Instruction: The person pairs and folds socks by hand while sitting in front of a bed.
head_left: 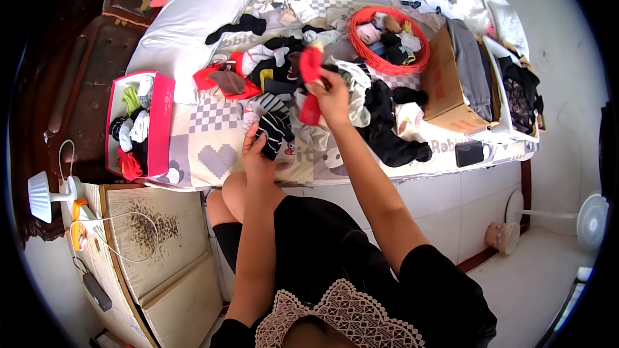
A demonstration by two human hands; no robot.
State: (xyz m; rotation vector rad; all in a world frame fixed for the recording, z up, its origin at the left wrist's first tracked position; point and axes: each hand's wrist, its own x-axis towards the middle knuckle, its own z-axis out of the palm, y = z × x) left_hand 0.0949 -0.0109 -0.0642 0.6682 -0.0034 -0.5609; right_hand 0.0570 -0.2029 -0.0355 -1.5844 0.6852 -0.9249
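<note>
My right hand [332,96] is raised over the bed, its fingers closed on a red sock [311,64] with a pale tip. Below that hand lies another red piece [309,111]. My left hand [255,148] is lower and to the left, its fingers closed at the edge of a black-and-white striped sock [276,132]. Just behind it is a grey striped sock [271,103]. Around both hands spreads a loose pile of socks, with a red garment [227,80] on its left and a long black piece [383,125] on its right.
A pink box [161,125] of socks stands at the left, near a white pillow [187,16]. A red round basket [388,72] holds more socks. At the right are a cardboard box [445,84], a white bin [516,130] and a dark phone-like object [469,153].
</note>
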